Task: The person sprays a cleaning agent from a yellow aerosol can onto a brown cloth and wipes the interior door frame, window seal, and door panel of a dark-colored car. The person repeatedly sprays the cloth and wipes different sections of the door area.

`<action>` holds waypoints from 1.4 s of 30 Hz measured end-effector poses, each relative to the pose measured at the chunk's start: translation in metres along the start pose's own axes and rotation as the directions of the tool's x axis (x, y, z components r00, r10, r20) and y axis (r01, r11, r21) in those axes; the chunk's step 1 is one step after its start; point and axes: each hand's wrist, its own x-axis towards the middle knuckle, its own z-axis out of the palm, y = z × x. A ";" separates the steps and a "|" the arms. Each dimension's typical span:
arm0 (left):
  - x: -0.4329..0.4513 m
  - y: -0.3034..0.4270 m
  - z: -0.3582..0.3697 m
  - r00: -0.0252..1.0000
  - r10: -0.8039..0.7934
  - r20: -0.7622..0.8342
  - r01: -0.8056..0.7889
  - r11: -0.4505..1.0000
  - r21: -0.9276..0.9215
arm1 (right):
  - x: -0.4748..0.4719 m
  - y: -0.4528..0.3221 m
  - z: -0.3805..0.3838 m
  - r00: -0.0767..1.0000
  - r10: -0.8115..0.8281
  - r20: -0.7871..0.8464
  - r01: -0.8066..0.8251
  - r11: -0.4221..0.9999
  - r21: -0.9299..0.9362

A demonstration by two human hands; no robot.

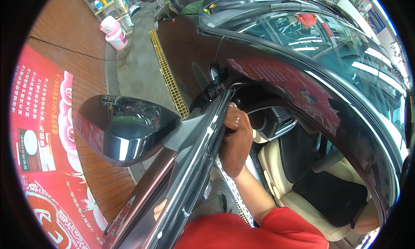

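A brown cloth (239,145) is wrapped over my right hand (232,114), which presses it into the gap between the open car door's inner edge and the body, near the hinge. The cloth hides most of the hand; its fingers are curled round it. My left hand (159,210) shows only by a few fingers at the door's window edge (181,197), low in the view; the rest is behind the door frame. A dark side mirror (126,129) juts out to the left from the door. White spots dot the door's edge trim.
On the right lie the beige car seat (311,207) with black panels and the roof edge (350,119). The windshield (291,38) is above. At the left are a red printed banner (42,125), a pink-and-white bucket (117,40), a shelf with bottles (103,2), a hanging cable (81,55) and a yellow floor grating (168,77).
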 end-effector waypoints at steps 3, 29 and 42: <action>-0.001 0.020 0.011 0.941 -0.334 0.054 0.338 0.926 -0.167 | -0.022 -0.032 -0.012 0.999 0.001 0.037 -0.005 0.995 0.102; 0.048 0.093 0.046 0.974 -0.204 0.102 0.211 0.975 -0.065 | -0.022 -0.048 -0.019 0.975 -0.117 0.189 0.146 0.978 -0.150; -0.006 0.050 0.003 0.998 0.041 0.041 -0.035 0.989 -0.140 | -0.043 -0.082 -0.031 0.855 -0.391 0.342 0.378 0.920 0.105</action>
